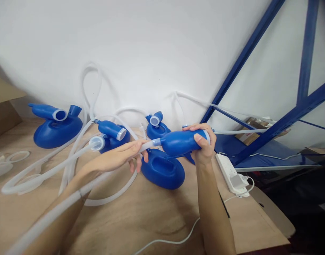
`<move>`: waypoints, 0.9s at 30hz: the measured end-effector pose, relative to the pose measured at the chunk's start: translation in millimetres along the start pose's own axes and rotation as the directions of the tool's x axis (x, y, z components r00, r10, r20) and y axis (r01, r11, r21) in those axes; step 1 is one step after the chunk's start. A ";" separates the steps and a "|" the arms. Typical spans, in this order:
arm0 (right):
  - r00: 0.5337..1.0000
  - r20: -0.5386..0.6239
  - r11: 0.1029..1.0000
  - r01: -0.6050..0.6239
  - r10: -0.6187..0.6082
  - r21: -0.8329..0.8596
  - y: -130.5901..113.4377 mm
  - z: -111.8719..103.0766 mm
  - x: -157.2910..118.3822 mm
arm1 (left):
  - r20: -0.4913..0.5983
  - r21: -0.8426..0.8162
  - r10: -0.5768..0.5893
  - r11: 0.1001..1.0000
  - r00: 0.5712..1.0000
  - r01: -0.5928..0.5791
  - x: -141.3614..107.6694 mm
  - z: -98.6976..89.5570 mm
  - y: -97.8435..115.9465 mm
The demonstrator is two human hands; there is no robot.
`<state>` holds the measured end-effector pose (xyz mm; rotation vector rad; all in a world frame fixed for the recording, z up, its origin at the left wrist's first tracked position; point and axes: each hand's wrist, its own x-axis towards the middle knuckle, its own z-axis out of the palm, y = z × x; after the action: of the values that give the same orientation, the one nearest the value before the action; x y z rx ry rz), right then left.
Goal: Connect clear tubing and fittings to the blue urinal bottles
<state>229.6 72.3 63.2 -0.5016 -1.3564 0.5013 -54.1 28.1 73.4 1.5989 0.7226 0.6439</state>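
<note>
My right hand point(203, 143) is wrapped round the wide, white-rimmed end of a blue urinal funnel point(177, 141), held tilted above the table. At the funnel's narrow left end sits a translucent hose point(152, 143). My left hand point(125, 156) grips this hose close to the joint, and its length runs down to the lower left past my forearm. Beneath the funnel stands a blue urinal bottle point(162, 173) with an oval handle opening. My right palm hides part of the funnel's wide end.
More blue bottles with funnels stand at the left point(57, 132), the middle left point(109, 129) and the back point(157, 129). Loose hoses point(112, 202) loop over the wooden table point(141, 219). At the right are a white power strip point(228, 170), a cable and a blue metal shelf frame point(244, 53).
</note>
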 end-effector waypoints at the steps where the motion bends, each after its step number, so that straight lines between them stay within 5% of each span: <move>1: 0.999 -0.048 1.000 0.004 -0.006 -0.027 0.6 -4.0 2.8 | -0.017 -0.037 -0.042 0.998 0.999 0.042 -1.7 -7.1 0.0; 7: 0.956 -0.292 1.000 0.002 -0.007 -0.016 7.0 -30.4 18.6 | -0.072 -0.303 -0.150 0.945 0.986 0.122 -12.3 -41.0 3.4; 13: 0.938 -0.342 0.998 0.035 -0.052 -0.056 10.6 -47.2 23.3 | -0.177 -0.346 -0.248 0.922 0.952 0.176 -21.9 -44.2 16.2; 16: 0.928 -0.368 0.998 0.051 -0.065 -0.047 10.0 -49.7 23.4 | -0.244 -0.278 -0.211 0.950 0.947 0.141 -25.0 -41.7 19.7; 21: 0.920 -0.388 0.998 0.060 -0.058 -0.006 12.7 -53.4 22.8 | -0.521 -0.046 -0.118 0.993 0.845 0.110 -32.0 -45.4 21.3; 27: 0.918 -0.390 0.996 0.046 -0.070 -0.070 17.1 -55.2 22.8 | -0.429 0.164 0.030 0.985 0.903 0.045 -46.1 -58.4 17.3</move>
<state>286.6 97.0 62.8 -0.5754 -0.9977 0.2909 -126.4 29.1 98.2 1.6235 1.1357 0.9688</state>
